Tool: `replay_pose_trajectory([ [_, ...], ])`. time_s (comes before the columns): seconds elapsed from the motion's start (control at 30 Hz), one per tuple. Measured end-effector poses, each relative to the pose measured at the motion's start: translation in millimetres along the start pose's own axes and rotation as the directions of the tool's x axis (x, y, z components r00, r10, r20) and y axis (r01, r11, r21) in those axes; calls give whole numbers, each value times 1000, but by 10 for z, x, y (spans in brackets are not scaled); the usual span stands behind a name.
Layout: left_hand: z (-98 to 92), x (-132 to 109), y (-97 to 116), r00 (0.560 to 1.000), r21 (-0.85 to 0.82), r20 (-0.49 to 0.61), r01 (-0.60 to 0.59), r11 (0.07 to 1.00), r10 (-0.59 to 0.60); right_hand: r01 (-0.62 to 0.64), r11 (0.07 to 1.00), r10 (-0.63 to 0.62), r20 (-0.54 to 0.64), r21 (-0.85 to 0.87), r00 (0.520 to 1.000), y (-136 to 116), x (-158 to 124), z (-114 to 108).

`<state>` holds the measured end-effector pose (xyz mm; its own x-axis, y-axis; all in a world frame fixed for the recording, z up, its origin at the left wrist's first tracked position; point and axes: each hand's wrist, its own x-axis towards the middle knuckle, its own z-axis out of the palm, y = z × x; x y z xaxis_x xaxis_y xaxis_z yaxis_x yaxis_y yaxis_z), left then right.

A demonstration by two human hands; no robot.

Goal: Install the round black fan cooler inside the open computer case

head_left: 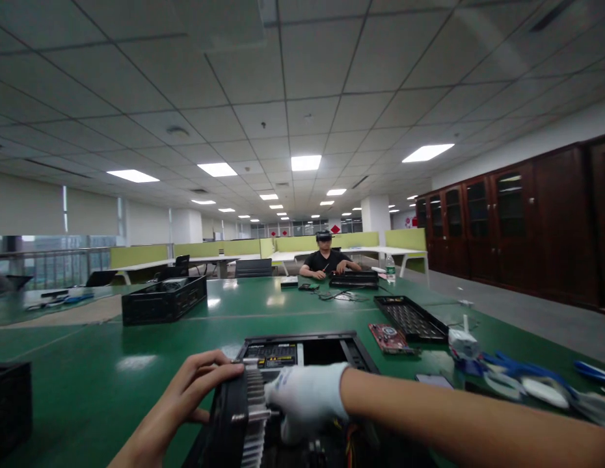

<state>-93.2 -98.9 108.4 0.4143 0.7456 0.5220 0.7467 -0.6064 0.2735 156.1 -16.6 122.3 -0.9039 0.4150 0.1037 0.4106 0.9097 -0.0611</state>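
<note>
Computer case (222, 419), black and open, lies at the middle of the near edge of the green desk (92, 383). Left hand (198, 387), bare, is at the left wall of the case: fingertips at the upper rim, thumb set apart and lower along the outer side (grip half-spread; whether it clamps or merely rests, cannot tell). Right hand (307, 393), in a white glove, reaches in over the case from the right, fingers bent beside a ribbed silver strip (255, 396) along the inner left side. Grip of the gloved fingers: cannot tell, nor whether they hold anything. A labelled power supply (276, 355) sits in the far end of the case. Toward the right edge of the desk lie a red circuit board (388, 338), a black tray (412, 318) just beyond it, and blue cables (517, 370). A second black case (163, 302) stands on the left part, well apart from both hands. At the far edge a co-worker (326, 260) in a headset sits behind another open case (354, 280), with a bottle (391, 268) near its right end.
</note>
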Motion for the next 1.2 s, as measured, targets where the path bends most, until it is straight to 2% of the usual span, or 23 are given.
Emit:
replay_pose_trajectory([
  [0.03,-33,-8,91,999,9,34,-39,999,38,-96,995,96,-30,-2,995,25,-141,-169],
  [0.07,-54,-15,184,994,8,75,-76,997,75,-199,980,199,-134,14,971,49,-314,-323],
  [0.13,-67,-8,364,977,1,170,-128,992,126,-288,955,295,-285,67,912,101,-715,-545],
  [0.17,-62,11,450,966,5,220,-141,990,136,-346,927,374,-399,143,837,133,-921,-598],
  [0.2,-52,44,531,951,21,273,-154,988,142,-387,894,448,-497,226,743,172,-1119,-608],
  [0.23,-36,90,607,934,48,329,-168,985,143,-418,862,506,-550,287,665,219,-1303,-575],
  [0.3,16,216,739,883,126,444,-232,965,155,-473,795,604,-572,380,556,340,-1612,-401],
  [0.37,106,363,824,817,200,549,-333,921,176,-529,733,675,-550,427,491,491,-1838,-135],
  [0.5,386,593,792,722,249,648,-500,829,241,-599,660,737,-544,454,400,780,-2090,430],
  [0.6,576,665,671,677,252,699,-534,807,230,-619,661,716,-603,425,350,848,-2174,733],
  [0.63,617,679,642,666,255,715,-530,809,212,-621,661,712,-611,421,345,836,-2187,797],
  [0.7,665,707,619,645,264,747,-507,820,158,-611,667,716,-594,427,366,781,-2188,871],
  [0.8,684,757,648,606,303,794,-456,837,42,-572,698,709,-527,430,469,701,-2140,911],
  [0.87,693,778,661,589,312,808,-450,837,15,-575,709,701,-498,408,511,680,-2099,949],
  [0.9,704,780,654,585,305,811,-462,832,27,-591,707,701,-497,389,512,678,-2083,979],
  [1.0,769,758,572,593,299,800,-520,800,87,-640,685,702,-550,349,452,680,-2061,1079],
  [1.03,801,745,529,595,298,797,-535,790,103,-631,691,696,-560,352,449,677,-2060,1104],
  [1.13,901,715,403,598,290,788,-571,768,147,-574,736,662,-558,358,501,659,-2066,1133],
  [1.2,944,711,358,606,292,778,-583,758,166,-589,737,655,-568,333,498,659,-2074,1142],
])
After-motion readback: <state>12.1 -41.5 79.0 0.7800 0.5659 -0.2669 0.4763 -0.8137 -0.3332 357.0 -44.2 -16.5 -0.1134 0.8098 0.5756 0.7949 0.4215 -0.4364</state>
